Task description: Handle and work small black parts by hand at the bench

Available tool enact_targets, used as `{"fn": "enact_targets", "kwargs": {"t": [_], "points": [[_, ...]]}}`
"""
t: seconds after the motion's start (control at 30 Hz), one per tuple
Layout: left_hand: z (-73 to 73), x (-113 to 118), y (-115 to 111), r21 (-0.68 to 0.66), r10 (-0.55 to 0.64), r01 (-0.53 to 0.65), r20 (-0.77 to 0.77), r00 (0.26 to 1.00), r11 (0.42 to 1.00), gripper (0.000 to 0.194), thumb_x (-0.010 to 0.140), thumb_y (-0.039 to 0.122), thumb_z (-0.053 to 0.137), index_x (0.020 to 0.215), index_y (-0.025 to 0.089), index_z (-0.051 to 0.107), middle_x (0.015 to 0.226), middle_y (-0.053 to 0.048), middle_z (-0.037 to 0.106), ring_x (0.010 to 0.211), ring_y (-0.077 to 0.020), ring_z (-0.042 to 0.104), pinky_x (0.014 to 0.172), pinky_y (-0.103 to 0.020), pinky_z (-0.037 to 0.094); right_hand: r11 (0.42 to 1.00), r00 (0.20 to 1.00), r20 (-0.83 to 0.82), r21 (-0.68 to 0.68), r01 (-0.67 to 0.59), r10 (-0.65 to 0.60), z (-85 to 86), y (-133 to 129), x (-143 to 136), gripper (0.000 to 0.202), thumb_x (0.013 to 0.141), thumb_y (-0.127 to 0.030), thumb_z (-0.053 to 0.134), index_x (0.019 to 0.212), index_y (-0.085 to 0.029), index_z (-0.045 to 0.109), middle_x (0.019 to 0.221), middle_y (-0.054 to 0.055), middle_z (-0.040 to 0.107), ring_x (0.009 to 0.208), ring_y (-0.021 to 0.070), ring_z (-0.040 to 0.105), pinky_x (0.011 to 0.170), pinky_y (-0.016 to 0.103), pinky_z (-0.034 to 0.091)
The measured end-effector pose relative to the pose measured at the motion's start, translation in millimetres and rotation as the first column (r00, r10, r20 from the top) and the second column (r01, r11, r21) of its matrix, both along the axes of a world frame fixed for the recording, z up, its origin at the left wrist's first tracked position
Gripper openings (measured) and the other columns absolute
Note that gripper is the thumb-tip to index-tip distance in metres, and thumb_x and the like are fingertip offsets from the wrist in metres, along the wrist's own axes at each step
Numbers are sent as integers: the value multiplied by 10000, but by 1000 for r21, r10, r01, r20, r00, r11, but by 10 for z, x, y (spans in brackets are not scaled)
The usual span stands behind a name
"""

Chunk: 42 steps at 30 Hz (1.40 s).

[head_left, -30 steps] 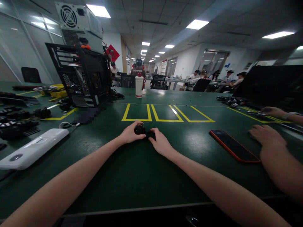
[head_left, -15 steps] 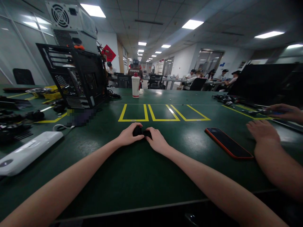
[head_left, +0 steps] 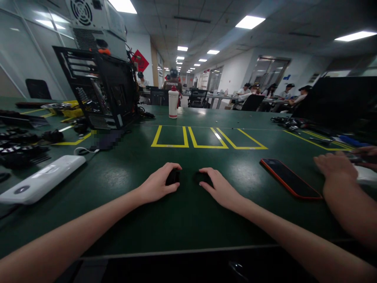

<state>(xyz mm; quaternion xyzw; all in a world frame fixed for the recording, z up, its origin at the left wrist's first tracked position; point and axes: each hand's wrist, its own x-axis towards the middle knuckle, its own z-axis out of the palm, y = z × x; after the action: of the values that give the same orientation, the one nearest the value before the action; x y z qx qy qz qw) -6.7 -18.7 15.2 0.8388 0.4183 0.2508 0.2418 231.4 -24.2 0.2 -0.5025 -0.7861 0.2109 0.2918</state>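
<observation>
My left hand (head_left: 160, 182) curls on the green tabletop, thumb and fingers around a small black object (head_left: 172, 178), mostly hidden by the palm. A short gap away, my right hand (head_left: 219, 186) bends its thumb and fingers about a dark rounded piece (head_left: 200, 177) that barely stands out from the table. What kind of things the two pieces are, I cannot make out. Beyond both hands, yellow tape outlines (head_left: 208, 147) mark the tabletop.
An orange-edged phone (head_left: 290, 179) lies to the right, beside a co-worker's hand (head_left: 335, 165). On the left are a white power strip (head_left: 47, 177), an open black computer case (head_left: 103, 90) and dark cables. A white cup (head_left: 173, 104) with a red lid stands farther back.
My hands have moved apart, each with a dark piece, after being together. They also sit lower in the view. The co-worker's hands have shifted, and something white now shows beside them.
</observation>
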Motion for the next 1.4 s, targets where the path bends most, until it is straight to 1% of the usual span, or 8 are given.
{"fn": "enact_targets", "kwargs": {"t": [0.17,0.37,0.63,0.77,0.9,1.17,1.3,1.4], "points": [[36,-12,-332,-37,7,-6,6,1000,999,419,723,265,544,1116,294,401,1119,-24,488,992,-207,502,853,-359,420,995,998,49,-89,54,-50,45,-356,120,357,756,-293,536,1110,-273,495,1111,66,538,1064,254,478,916,479,384],[-9,-78,-690,-76,13,-13,10,1000,997,455,689,233,559,1103,332,398,1136,-12,487,1025,-213,490,890,-361,411,996,995,70,-58,72,-68,-5,-740,-19,369,757,-286,529,1122,-287,472,1121,74,541,1062,263,487,914,481,404],[-172,-238,-1024,31,6,-6,-4,1000,999,591,611,166,547,1140,351,361,1174,-11,484,1036,-217,512,863,-327,449,993,986,119,-4,-114,114,13,-1031,-270,482,733,-219,570,1186,-276,414,1119,77,568,1019,248,538,853,418,476],[-138,-345,-1122,67,-14,18,-58,998,998,572,630,153,512,1159,311,360,1167,-8,493,1029,-189,523,863,-289,454,947,935,188,-177,-268,300,191,-1077,-555,508,700,-162,597,1181,-153,434,1132,108,565,1015,250,535,874,399,464],[-104,-498,-1163,71,-37,48,-153,988,996,616,644,152,517,1208,327,340,1242,-9,443,1089,-196,488,907,-306,438,891,922,72,-298,-344,380,317,-1031,-829,577,698,-186,611,1226,-137,385,1168,111,542,1050,238,512,908,380,439],[8,-782,-1211,80,51,-36,-203,978,996,586,680,163,541,1213,338,372,1232,-29,423,1079,-201,493,868,-299,460,899,931,-236,-278,-339,278,280,-944,-1263,607,723,-297,604,1256,-199,331,1174,72,523,1083,202,493,940,356,405],[-79,-853,-1263,147,206,-187,-127,970,971,470,675,188,541,1120,319,463,1190,-25,454,1006,-194,538,809,-274,483,911,918,-314,-251,-327,243,185,-974,-1511,622,730,-298,595,1266,-208,291,1192,76,492,1075,192,499,931,356,419],[-133,-944,-1290,187,261,-238,-109,959,953,428,665,223,551,1081,298,486,1169,-30,486,979,-199,555,782,-260,492,916,913,-286,-192,-351,290,142,-1006,-1505,687,683,-329,641,1262,-204,294,1267,97,411,1099,205,486,921,346,436]]}}
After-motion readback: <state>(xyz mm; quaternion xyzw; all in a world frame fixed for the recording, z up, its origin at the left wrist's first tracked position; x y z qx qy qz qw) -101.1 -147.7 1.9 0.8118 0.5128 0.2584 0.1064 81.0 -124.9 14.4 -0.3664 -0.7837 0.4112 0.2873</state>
